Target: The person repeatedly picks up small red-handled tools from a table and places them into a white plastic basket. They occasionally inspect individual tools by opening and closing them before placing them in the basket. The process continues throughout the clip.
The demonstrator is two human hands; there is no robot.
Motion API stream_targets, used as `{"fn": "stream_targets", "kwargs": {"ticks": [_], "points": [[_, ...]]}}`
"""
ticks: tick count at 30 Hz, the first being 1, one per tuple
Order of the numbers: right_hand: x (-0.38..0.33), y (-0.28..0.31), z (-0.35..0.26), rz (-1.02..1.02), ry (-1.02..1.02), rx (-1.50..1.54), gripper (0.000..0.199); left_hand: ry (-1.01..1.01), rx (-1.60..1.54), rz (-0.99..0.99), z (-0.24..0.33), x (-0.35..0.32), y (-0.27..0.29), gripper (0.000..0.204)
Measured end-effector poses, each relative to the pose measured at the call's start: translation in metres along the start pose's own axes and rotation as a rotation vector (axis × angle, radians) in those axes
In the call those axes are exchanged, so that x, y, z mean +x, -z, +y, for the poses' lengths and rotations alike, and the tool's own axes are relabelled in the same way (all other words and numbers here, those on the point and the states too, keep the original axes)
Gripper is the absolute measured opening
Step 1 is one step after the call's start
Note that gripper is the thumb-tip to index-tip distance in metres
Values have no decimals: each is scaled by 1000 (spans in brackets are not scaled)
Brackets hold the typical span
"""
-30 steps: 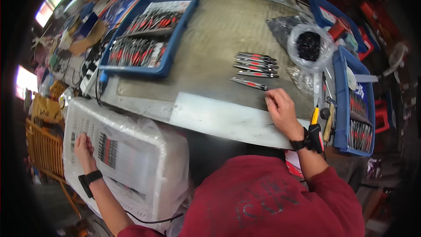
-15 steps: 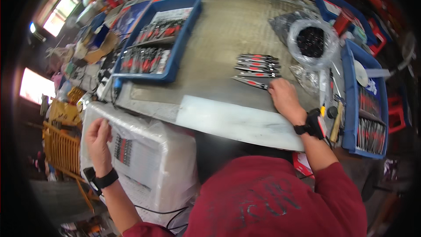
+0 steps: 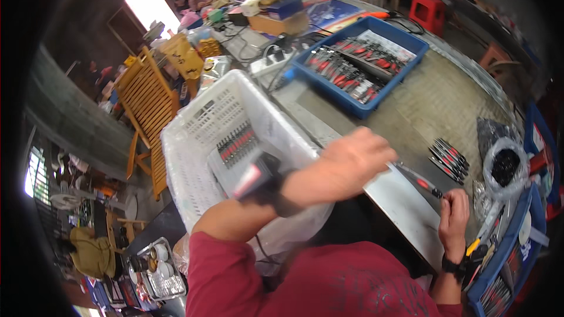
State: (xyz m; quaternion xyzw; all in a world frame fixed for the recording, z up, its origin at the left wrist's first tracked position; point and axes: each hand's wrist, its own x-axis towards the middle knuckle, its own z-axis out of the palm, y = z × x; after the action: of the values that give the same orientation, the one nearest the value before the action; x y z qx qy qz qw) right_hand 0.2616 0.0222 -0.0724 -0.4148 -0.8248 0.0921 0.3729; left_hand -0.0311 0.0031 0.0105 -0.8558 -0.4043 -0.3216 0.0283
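Observation:
A slim silver pen-like tool [image 3: 419, 181] with a red grip patch and black end lies slantwise between my hands, over the white board [image 3: 402, 205] at the table edge. My right hand [image 3: 453, 220] has its fingers closed on the black end. My left hand [image 3: 355, 164] is stretched across above the table edge, its fingertips beside the tool's other end; motion blur hides whether they grip it. Just beyond my right hand, several similar pen-like tools [image 3: 449, 159] lie in a row on the table.
A white plastic-wrapped crate [image 3: 194, 114] at left holds a row of the tools on a pale sheet. A divided blue tray [image 3: 367, 108] full of them stands on the table [image 3: 437, 91]. At right are a bag of black parts [image 3: 506, 167] and another blue bin [image 3: 511, 264].
The view has swung left. My left hand has moved from over the crate to the table edge. My right hand has drawn back from the row with a pen-like tool.

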Motion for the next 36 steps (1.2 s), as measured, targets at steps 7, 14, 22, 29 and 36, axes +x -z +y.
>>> {"fn": "stream_targets", "kwargs": {"ticks": [7, 14, 22, 29, 36], "points": [[7, -3, -43, -39, 197, 41, 11, -92, 59, -185, 23, -6, -14, 8], [16, -9, -58, -33, 253, 51, 11, -18, -116, -247, 15, -21, -5, 11], [24, -15, -68, 11, 243, 116, 20, 32, -203, -220, 8, -27, 9, 12], [13, -31, -38, 29, -30, 188, 18, 572, -214, 343, -76, -66, 46, 12], [-14, -66, 6, -93, -158, 66, 11, 1082, -94, 779, -181, -184, 59, 18]]}}
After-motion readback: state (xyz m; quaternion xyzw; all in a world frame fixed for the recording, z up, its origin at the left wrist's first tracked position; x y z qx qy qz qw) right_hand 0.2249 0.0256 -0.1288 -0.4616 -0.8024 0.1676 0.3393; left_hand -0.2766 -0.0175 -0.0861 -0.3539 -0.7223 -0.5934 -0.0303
